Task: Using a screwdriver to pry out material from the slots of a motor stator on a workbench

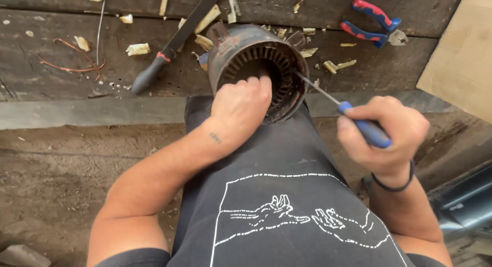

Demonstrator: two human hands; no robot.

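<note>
A rusty motor stator (pixel 256 62) lies on its side at the near edge of the dark wooden worktop (pixel 61 87), its slotted bore facing the person. The left hand (pixel 241 105) is curled shut at the bore's mouth, fingers hooked inside over the lower rim; the forearm runs down and left, wrist straight. The right hand (pixel 384 134) sits to the right of the stator and nearer the body, closed in a fist around the blue handle of a screwdriver (pixel 348 113). Its thin shaft slants up and left, the tip touching the stator's right rim. On the worktop behind lie a black-handled blade (pixel 169 49), red-and-blue pliers (pixel 371 23), copper wire (pixel 72 67) and wood chips (pixel 138 49).
</note>
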